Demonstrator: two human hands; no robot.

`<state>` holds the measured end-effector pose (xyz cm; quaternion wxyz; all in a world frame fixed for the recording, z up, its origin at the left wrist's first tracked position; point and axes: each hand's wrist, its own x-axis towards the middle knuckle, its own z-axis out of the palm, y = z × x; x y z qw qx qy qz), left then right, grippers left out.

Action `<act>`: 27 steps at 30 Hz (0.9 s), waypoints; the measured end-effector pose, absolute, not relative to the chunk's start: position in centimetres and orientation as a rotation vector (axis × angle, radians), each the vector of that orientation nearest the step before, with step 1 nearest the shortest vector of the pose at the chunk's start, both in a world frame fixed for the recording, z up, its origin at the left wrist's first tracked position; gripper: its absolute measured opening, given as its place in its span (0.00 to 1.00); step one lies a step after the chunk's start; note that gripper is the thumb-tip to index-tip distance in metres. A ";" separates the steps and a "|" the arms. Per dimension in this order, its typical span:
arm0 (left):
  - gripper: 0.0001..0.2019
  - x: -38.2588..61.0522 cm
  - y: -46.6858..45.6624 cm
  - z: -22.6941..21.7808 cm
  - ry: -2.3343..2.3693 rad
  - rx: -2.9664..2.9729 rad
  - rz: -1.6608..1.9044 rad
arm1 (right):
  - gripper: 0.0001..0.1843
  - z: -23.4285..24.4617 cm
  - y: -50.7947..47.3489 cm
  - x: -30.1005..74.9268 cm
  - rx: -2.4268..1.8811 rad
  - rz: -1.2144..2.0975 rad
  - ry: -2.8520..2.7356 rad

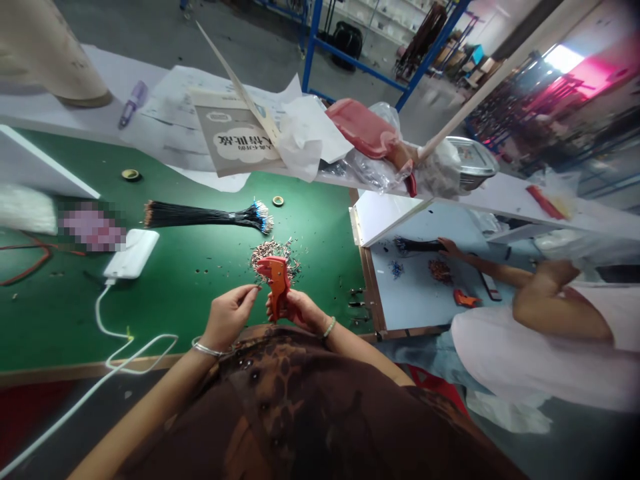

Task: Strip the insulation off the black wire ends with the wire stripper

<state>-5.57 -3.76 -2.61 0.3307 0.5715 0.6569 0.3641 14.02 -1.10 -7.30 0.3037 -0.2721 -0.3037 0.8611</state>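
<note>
Bright orange and red on the hand tool [279, 287], and I'm getting a speckled, coppery pile of scraps [273, 249] on my feed! I see the worktop [320, 213] green, the wire bundle [195, 215] black, blue and silver-white at one tip, copper-brown at the other. Here's a white power bank [133, 253], a purple marker [133, 105], a dark brown garment [300, 420] blotched in lighter brown, and a pale pink shirt [540, 357].

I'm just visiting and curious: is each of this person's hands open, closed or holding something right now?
Left hand: closed, thumb and fingertips together; anything pinched is too small to tell.
Right hand: closed around the orange tool.
</note>
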 end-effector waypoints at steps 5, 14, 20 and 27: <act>0.20 -4.8 -3.6 -2.5 1.706 1.612 0.961 | 0.31 -7.1 -1.1 14.0 -0.759 2.241 -0.862; 0.18 -4.3 -2.9 -1.6 1.652 1.933 0.794 | 0.31 -7.0 -0.6 14.4 -0.734 2.229 -0.965; 0.17 -4.7 -2.3 -1.4 1.615 2.114 0.562 | 0.33 -7.3 -0.3 14.7 -0.741 2.204 -1.025; 0.18 -4.9 -1.9 -1.0 1.608 2.164 0.412 | 0.31 -7.5 -0.4 14.6 -0.745 2.230 -1.010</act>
